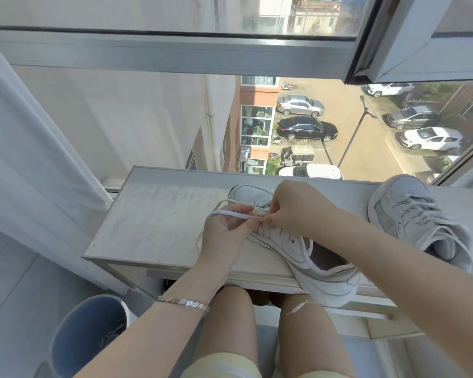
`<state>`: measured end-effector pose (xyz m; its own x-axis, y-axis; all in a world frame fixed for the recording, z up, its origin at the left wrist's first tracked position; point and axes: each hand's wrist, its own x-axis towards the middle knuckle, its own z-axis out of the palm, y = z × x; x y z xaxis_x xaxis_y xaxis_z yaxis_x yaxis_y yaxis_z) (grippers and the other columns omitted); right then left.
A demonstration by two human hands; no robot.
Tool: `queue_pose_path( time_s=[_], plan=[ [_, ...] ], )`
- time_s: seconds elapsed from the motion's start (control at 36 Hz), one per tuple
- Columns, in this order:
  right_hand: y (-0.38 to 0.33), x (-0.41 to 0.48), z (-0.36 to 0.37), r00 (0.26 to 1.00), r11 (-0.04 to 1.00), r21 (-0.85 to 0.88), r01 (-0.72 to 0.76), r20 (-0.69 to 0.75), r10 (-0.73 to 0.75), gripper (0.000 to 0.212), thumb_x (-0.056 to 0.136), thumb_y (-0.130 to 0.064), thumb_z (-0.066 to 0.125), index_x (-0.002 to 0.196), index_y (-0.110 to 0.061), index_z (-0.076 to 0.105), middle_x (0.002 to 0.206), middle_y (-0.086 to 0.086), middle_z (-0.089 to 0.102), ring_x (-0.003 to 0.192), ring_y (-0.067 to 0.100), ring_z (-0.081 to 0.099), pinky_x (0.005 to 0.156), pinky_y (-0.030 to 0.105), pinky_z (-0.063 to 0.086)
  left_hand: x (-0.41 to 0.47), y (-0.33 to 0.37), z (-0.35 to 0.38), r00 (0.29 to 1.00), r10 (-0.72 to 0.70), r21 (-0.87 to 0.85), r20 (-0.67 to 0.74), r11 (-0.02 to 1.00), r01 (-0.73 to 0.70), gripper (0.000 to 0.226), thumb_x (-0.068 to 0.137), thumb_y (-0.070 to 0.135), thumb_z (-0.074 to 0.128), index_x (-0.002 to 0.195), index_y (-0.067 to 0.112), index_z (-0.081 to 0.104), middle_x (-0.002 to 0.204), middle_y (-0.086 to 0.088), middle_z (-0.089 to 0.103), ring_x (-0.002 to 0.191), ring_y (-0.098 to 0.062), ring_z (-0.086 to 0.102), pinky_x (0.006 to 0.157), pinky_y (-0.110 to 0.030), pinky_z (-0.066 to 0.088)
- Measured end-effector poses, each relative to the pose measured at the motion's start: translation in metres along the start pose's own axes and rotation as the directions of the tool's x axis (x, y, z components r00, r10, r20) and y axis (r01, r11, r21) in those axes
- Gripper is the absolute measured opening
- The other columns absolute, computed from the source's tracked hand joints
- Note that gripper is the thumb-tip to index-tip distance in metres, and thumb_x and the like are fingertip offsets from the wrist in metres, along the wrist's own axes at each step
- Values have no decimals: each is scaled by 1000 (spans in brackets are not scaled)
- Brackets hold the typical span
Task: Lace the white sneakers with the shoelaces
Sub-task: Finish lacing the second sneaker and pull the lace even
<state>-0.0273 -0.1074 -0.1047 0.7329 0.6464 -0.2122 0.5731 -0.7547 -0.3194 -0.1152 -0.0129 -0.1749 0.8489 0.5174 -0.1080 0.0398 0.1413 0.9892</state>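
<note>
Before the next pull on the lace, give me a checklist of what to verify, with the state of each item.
1. Left hand grips the shoelace: ok.
2. Right hand pinches the shoelace at the eyelets of the sneaker: ok.
3. Lace tip is through the next eyelet: cannot tell, the fingertips hide it.
4. Sneaker sits fully on the table: not ok, its heel overhangs the near edge.
5. Loose lace end hangs free below the table edge: ok.
6. Second sneaker stands apart to the right: ok.
</note>
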Motion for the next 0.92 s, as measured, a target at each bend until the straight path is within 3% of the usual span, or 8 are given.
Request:
queue_pose_path(
  time_s=[0.14,0.33,0.5,0.61,0.67,0.72,0.81,0.92],
  plan=[
    [-1,3,-7,999,1000,-24,12,45,-11,27,83,-27,69,85,-1,63,58,1,40,51,10,36,50,20,30,-17,-8,11,996,50,-9,80,999,-49,51,79,-13,63,116,19,50,105,4,58,89,10,59,83,-11,45],
    [-3,-1,2,999,998,-58,31,-20,-33,29,91,-29,57,85,-1,61,84,11,58,78,25,56,57,26,37,-22,-15,27,989,21,329,146,942,-68,113,53,46,85,143,21,23,137,8,38,128,-2,33,107,-15,28],
    [4,-25,-4,951,962,179,207,-266,-155,24,96,-26,48,96,-8,64,99,6,63,88,22,58,77,25,43,-10,-15,24,992,60,330,111,939,-94,79,54,46,80,121,26,44,121,2,54,119,-12,50,100,-41,44],
    [19,-43,-27,942,504,815,287,-336,7,21,99,-17,41,80,-12,48,79,3,73,81,28,69,80,33,54,-8,-12,11,982,-4,413,190,907,-77,104,48,62,68,139,37,25,140,16,36,131,-2,32,108,-23,28],
    [29,-48,-42,950,133,947,293,-304,71,27,101,-13,31,77,-10,42,60,3,67,64,20,69,68,29,57,-7,-8,7,973,-9,421,231,902,-91,101,51,59,67,140,38,24,136,26,35,127,5,31,96,-4,23],
    [42,-52,-56,945,-14,956,293,-288,156,30,101,-13,30,73,-12,39,46,-6,49,41,9,50,47,21,49,-6,-3,4,964,-17,438,265,893,-105,93,53,54,67,135,43,23,129,32,34,122,9,31,83,2,24],
    [70,-52,-78,870,125,949,288,-314,380,35,99,-10,35,65,-18,32,40,-10,32,34,4,24,33,12,20,-3,2,1,953,-34,458,301,882,-113,97,53,53,66,138,40,21,134,27,33,125,6,31,86,0,24],
    [104,-43,-82,806,809,558,-183,-386,449,19,97,-21,43,82,-13,50,62,4,53,52,21,45,50,25,36,-3,4,2,947,-56,464,318,880,-104,105,49,58,61,142,36,19,140,22,31,129,5,28,97,-14,21]
  ],
)
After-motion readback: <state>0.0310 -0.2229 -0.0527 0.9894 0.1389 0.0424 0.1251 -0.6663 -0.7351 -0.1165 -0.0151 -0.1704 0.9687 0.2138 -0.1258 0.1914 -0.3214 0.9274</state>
